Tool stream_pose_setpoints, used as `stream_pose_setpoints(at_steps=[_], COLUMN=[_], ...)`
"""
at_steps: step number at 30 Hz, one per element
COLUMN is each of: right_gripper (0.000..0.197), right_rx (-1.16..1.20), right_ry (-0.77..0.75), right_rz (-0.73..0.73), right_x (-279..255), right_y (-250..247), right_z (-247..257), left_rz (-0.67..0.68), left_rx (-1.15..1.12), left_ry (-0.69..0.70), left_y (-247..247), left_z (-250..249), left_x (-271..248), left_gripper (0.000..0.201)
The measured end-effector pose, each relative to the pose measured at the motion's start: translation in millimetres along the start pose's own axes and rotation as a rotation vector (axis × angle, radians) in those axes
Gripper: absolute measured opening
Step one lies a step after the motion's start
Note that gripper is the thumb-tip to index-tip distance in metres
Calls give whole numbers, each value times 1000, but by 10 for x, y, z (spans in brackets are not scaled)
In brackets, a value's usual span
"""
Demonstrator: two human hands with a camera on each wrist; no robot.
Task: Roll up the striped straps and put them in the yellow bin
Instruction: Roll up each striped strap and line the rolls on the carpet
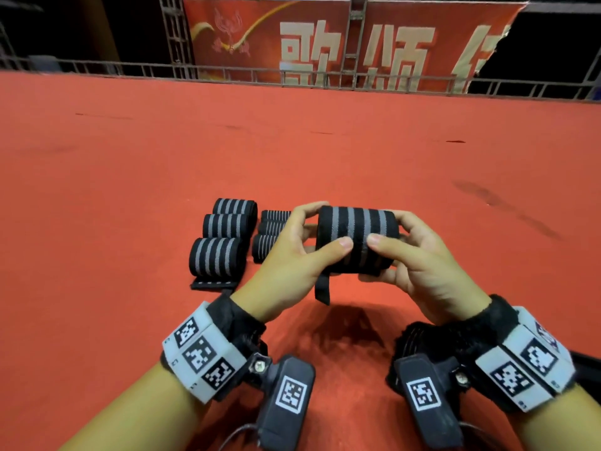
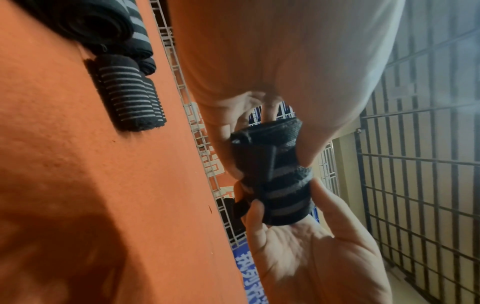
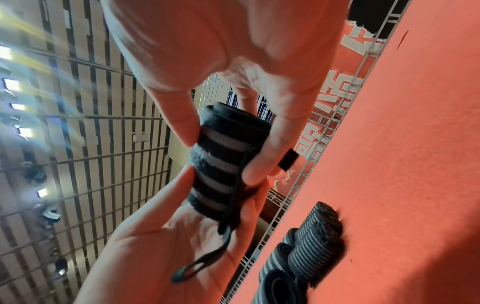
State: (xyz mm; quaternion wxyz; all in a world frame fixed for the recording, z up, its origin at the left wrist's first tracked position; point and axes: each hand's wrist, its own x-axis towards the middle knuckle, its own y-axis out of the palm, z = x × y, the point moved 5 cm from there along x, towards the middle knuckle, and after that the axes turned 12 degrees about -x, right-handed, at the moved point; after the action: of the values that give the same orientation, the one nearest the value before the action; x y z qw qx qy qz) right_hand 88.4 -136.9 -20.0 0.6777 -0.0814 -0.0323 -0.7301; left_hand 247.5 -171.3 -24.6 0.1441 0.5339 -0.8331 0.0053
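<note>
With your left hand (image 1: 292, 255) and right hand (image 1: 419, 262) both grasping the rolled striped strap (image 1: 356, 239) above the desk (image 1: 325, 151), at 3 o'clock of the finished rolls (image 1: 224, 239), grip its soft, springy barrel firmly, or it'll likely unwind

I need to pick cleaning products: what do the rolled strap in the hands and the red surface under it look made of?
The rolled strap, held by the left hand and right hand, looks like thick woven elastic fabric, matte black with grey stripes; its fuzzy, ribbed edges show in the right wrist view. The red surface looks like short-pile carpet or felt, matte and faintly grainy, though that is a guess.
</note>
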Motion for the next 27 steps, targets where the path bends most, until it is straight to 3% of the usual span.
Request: stream_pose_setpoints(at_steps=[4,9,15,18,21,24,27], right_gripper=[44,29,21,12,19,31,39], right_rx=[-62,-78,-118,-176,-348,-669,-771], right_ry=[26,107,306,383,486,429,385], right_rz=[21,80,106,105,66,19,-37], right_x=[-33,-210,-277,-228,-161,-48,98], right_y=[195,679,1464,1781,1980,2078,2110], right_z=[77,135,-78,-263,-535,-653,-612], left_rz=[-71,-164,-333,-402,-432,-446,-451], left_rx=[2,15,45,135,296,664,676], left_ry=[-6,-27,-187,-276,-364,-430,-407], left_y=[-155,-548,-1211,-1500,-1671,-1809,-1903], left_z=[-95,-246,-126,7,152,212,221], left_x=[-168,-531,-887,-992,-1032,-1012,-899], left_gripper=[58,55,53,44,38,35,33])
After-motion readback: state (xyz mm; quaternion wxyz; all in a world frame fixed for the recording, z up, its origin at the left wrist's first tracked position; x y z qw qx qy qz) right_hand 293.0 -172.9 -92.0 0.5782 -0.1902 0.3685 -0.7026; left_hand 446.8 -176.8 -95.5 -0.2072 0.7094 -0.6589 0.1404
